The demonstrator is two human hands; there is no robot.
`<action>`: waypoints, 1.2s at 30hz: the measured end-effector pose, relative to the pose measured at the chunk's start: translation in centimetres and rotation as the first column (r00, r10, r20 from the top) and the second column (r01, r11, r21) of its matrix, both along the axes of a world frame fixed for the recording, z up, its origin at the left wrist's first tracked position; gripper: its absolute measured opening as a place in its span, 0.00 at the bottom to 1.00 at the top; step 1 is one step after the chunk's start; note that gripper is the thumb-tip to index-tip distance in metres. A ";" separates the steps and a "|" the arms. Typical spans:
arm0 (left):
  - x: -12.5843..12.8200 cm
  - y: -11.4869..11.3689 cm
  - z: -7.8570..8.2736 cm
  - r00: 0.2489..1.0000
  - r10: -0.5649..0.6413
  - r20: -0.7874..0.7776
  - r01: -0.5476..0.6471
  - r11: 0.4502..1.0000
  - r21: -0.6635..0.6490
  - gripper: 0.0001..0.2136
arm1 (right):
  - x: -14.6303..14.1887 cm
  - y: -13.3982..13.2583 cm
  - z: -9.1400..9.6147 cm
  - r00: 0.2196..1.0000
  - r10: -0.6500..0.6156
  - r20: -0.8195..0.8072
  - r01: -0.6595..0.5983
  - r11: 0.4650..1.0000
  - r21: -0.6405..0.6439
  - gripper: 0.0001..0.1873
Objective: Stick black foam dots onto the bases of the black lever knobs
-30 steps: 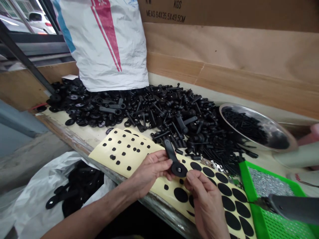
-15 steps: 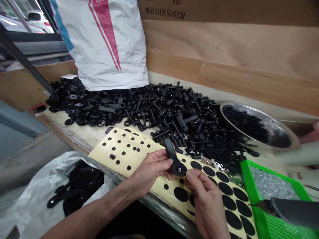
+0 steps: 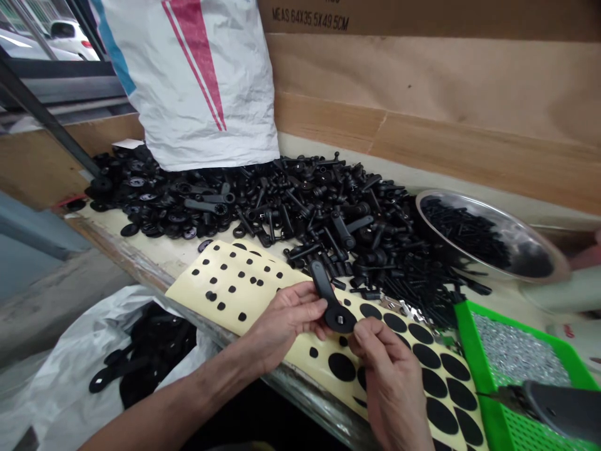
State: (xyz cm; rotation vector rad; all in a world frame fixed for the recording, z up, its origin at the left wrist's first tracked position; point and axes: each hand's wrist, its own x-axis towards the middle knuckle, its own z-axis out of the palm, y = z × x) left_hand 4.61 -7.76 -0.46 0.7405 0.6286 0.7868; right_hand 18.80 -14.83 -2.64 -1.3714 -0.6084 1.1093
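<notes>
My left hand [image 3: 293,316] is closed on a black plastic crank arm [image 3: 323,282], thumb on top near its round end. That round end has a square hole with something metallic in its middle. At the rim of the round end, the fingertips of my right hand [image 3: 392,366] are pinched together; whether a thin pad lies between them I cannot make out. Both hands are above a yellow backing sheet [image 3: 277,294] bearing black round stickers [image 3: 342,366], large ones to the right and small dots to the left.
Behind lies a heap of black plastic parts [image 3: 300,200], with a white sack [image 3: 211,81] standing at it. To the right are a steel bowl [image 3: 539,257] of black rods, a green basket [image 3: 469,332] of small metal pieces and a power screwdriver [image 3: 558,404]. A white bag [image 3: 56,357] holds more black parts.
The crank arm's round end has shifted very slightly to the right, and my right hand's fingertips with it. The grip of both hands looks the same.
</notes>
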 end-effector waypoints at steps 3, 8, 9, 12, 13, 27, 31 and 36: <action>-0.1 0.1 -0.2 1.000 -0.006 0.010 0.006 1.000 0.005 0.11 | 0.0 0.0 -0.1 1.000 0.003 -0.009 -0.003 1.000 -0.012 0.17; -0.1 0.1 -0.2 1.000 -0.004 -0.001 0.004 1.000 -0.005 0.11 | 0.0 0.1 -0.2 1.000 -0.009 -0.011 0.009 1.000 -0.027 0.17; -0.1 0.1 -0.2 1.000 -0.003 -0.001 0.003 1.000 -0.006 0.11 | 0.0 0.1 -0.2 1.000 -0.011 -0.011 0.011 0.999 -0.030 0.17; 0.0 0.1 -0.2 1.000 -0.004 0.004 0.004 1.000 -0.003 0.11 | 0.1 0.1 -0.2 1.000 -0.006 -0.012 0.006 0.999 -0.034 0.17; 0.0 0.1 -0.3 1.000 -0.003 0.007 0.003 1.000 -0.002 0.11 | 0.1 0.1 -0.3 1.000 -0.004 -0.013 0.003 0.999 -0.034 0.17; 0.0 0.2 -0.3 1.000 -0.002 0.006 0.002 1.000 -0.029 0.11 | 0.2 0.3 -0.2 0.997 0.024 -0.072 -0.026 0.999 -0.030 0.15; 0.1 0.4 -0.4 1.000 -0.004 -0.003 0.004 1.000 -0.030 0.12 | 0.1 0.4 -0.3 0.999 0.010 -0.052 -0.012 0.999 -0.039 0.16; 0.1 0.4 -0.5 1.000 0.000 -0.004 0.000 0.999 -0.033 0.12 | 0.2 0.4 -0.4 0.999 0.022 -0.035 -0.024 0.999 -0.040 0.14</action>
